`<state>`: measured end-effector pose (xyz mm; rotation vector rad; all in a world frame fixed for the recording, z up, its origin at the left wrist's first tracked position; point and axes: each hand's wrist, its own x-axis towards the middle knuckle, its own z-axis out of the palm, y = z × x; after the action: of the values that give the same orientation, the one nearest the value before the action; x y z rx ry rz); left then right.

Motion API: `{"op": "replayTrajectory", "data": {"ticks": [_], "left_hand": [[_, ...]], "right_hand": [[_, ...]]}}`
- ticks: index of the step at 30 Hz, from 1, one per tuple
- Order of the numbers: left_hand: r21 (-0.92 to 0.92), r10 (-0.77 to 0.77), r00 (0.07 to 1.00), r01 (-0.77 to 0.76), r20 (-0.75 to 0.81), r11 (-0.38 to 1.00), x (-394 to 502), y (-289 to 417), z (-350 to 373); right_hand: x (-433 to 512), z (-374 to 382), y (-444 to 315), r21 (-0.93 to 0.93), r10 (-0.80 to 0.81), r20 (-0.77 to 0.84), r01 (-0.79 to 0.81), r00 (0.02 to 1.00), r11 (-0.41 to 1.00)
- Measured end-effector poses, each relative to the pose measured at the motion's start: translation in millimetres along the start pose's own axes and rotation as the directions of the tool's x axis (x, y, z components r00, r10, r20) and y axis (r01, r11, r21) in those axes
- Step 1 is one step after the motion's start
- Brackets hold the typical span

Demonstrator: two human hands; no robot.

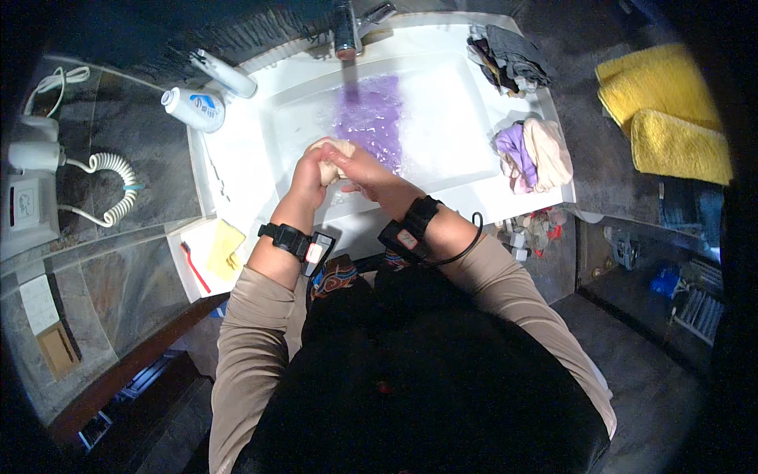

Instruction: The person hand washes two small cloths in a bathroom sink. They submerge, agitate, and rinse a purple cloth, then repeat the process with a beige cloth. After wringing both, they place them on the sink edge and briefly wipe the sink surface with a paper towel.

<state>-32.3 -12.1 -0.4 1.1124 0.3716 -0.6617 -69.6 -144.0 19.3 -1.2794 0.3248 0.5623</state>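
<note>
My left hand (307, 176) and my right hand (366, 169) are closed together around a bunched cream cloth (333, 170). They are over the near side of a white rectangular washbasin (441, 157). Fingers cover much of the cloth. Past my hands, a purple cloth (374, 121) lies in the basin among bubbles and rippling water. Above it stands a chrome faucet (344, 35), with what looks like a stream falling from the spout. Each wrist wears a black strap with a small device.
Dark clothes (512, 56) and a purple and cream bundle (536, 155) rest on the right rim. At left stand a white bottle (198, 110) and a white tube (228, 74). A red toothbrush (195, 268) lies beside a yellow cloth (224, 250). Yellow towels (663, 112) are far right.
</note>
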Motion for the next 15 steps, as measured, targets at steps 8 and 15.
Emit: {"op": "replayTrajectory", "data": {"ticks": [8, 15], "left_hand": [[-0.16, -0.069, 0.984, 0.095, 0.164, 0.983, -27, 6, 1], [0.499, -0.178, 0.923, -0.018, 0.342, 0.866, -21, 42, -22]], "right_hand": [[-19, 5, -3, 0.12, -0.11, 0.202, 0.087, 0.973, 0.989], [-5, 1, 5, 0.163, 0.032, 0.272, -0.079, 0.962, 0.983]]}}
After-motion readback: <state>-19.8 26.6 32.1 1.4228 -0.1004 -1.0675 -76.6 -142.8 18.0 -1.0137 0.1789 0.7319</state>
